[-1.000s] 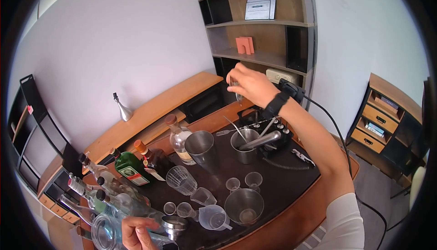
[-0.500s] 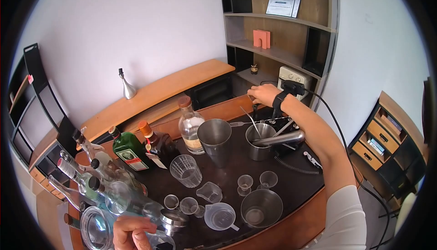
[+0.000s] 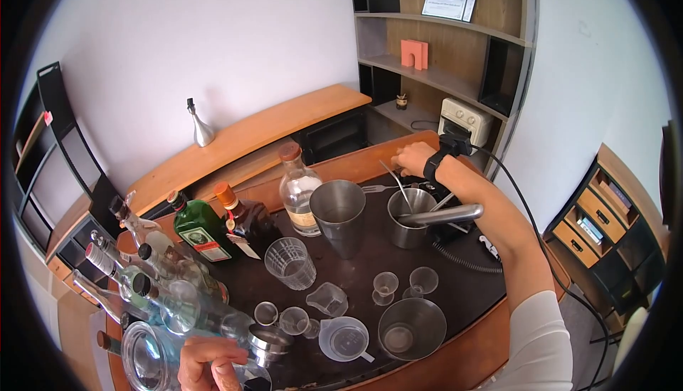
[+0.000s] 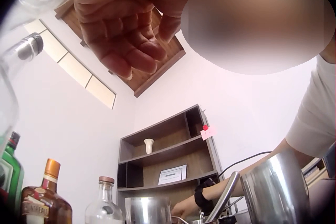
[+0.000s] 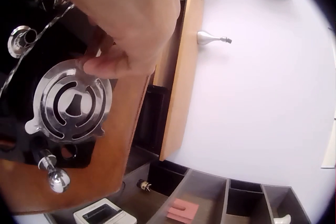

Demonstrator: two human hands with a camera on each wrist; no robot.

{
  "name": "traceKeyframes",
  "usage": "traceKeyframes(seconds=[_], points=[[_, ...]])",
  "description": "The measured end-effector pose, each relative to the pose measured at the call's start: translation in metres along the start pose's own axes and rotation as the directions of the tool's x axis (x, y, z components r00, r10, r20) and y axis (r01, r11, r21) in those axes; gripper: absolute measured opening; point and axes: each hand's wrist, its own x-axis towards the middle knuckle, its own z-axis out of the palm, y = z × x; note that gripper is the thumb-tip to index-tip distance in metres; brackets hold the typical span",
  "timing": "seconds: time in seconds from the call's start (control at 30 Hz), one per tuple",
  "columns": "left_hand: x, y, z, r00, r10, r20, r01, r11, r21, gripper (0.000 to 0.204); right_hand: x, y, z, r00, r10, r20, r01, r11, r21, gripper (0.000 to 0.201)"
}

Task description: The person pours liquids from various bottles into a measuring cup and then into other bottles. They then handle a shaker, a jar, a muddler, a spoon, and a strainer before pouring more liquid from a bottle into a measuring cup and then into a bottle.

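Observation:
My right hand (image 3: 415, 157) reaches to the far right of the dark table mat. In the right wrist view its thumb and fingers pinch the rim of a round slotted metal cocktail strainer (image 5: 63, 98), which lies flat over a black stand (image 5: 18, 109). The fingers behind the thumb are mostly hidden. A steel mixing tin (image 3: 407, 229) with a bar spoon and a thick metal muddler in it stands just in front of this hand. My left hand (image 3: 206, 364) hovers loosely curled and holds nothing, beside a metal piece (image 3: 269, 345) and clear bottles at the near left.
Bottles line the left side, among them a green bottle (image 3: 203, 231) and an amber bottle (image 3: 249, 222). A tall shaker tin (image 3: 337, 209), a ribbed glass (image 3: 290, 266), a plastic measuring jug (image 3: 344, 340) and several small glasses fill the middle. A black cable trails from the right wrist.
My right hand has come down with the strainer from mid-air to the stand at the table's far right. The left hand stays about where it was. The head view has shifted slightly.

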Motion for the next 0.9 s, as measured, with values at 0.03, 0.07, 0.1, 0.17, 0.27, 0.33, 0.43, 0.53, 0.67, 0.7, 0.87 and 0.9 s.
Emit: traceKeyframes(seconds=[0.03,0.07,0.1,0.17,0.27,0.33,0.43,0.53,0.67,0.7,0.87,0.9], points=[[0.000,0.000,0.000,1.000,0.000,-0.003,0.000,1.000,-0.004,0.025,0.001,-0.002,0.000,0.999,0.024,0.022,-0.025,1.000,0.015,0.031],[0.000,0.000,-0.001,1.000,0.000,-0.006,0.000,1.000,-0.007,0.025,0.002,-0.004,0.000,0.998,0.048,0.043,-0.049,0.998,0.029,0.030],[0.000,0.000,-0.002,1.000,0.002,-0.008,-0.002,1.000,-0.005,0.025,0.003,-0.005,-0.001,0.998,0.047,0.036,-0.049,0.998,0.033,0.031],[0.000,-0.001,-0.003,1.000,0.007,-0.013,-0.007,1.000,-0.003,0.025,0.001,-0.005,-0.002,0.999,0.047,0.022,-0.048,0.998,0.038,0.032],[0.001,-0.001,-0.003,1.000,0.001,-0.011,-0.001,1.000,-0.002,0.025,0.002,-0.004,0.000,0.999,0.040,0.006,-0.040,0.997,0.065,0.033],[0.002,0.000,-0.003,1.000,0.003,-0.003,-0.002,1.000,0.018,0.024,0.002,-0.004,-0.001,0.999,0.045,0.020,-0.046,0.997,0.068,0.033],[0.002,-0.003,-0.003,1.000,0.002,0.004,-0.002,1.000,0.009,0.024,0.001,-0.003,-0.001,0.999,0.043,0.022,-0.045,0.996,0.073,0.032],[0.001,-0.003,-0.003,1.000,-0.013,-0.001,0.013,1.000,-0.015,0.024,0.002,-0.004,-0.002,0.999,0.035,0.009,-0.036,0.995,0.092,0.028],[0.002,-0.004,-0.003,1.000,-0.020,-0.003,0.020,1.000,-0.010,0.024,0.007,-0.004,0.000,1.000,-0.011,0.026,0.010,0.998,0.068,0.029],[0.002,-0.004,-0.003,1.000,-0.020,-0.004,0.020,1.000,-0.004,0.024,0.008,-0.006,0.000,1.000,-0.011,0.015,0.010,0.998,0.066,0.028],[0.003,-0.005,-0.003,1.000,0.001,0.001,-0.001,1.000,0.026,0.024,0.013,-0.011,0.002,0.999,0.023,0.046,-0.026,0.997,0.075,0.030],[0.003,-0.005,-0.003,1.000,0.002,0.001,-0.002,1.000,0.030,0.024,0.013,-0.012,0.002,0.998,0.033,0.056,-0.038,0.996,0.080,0.031]])
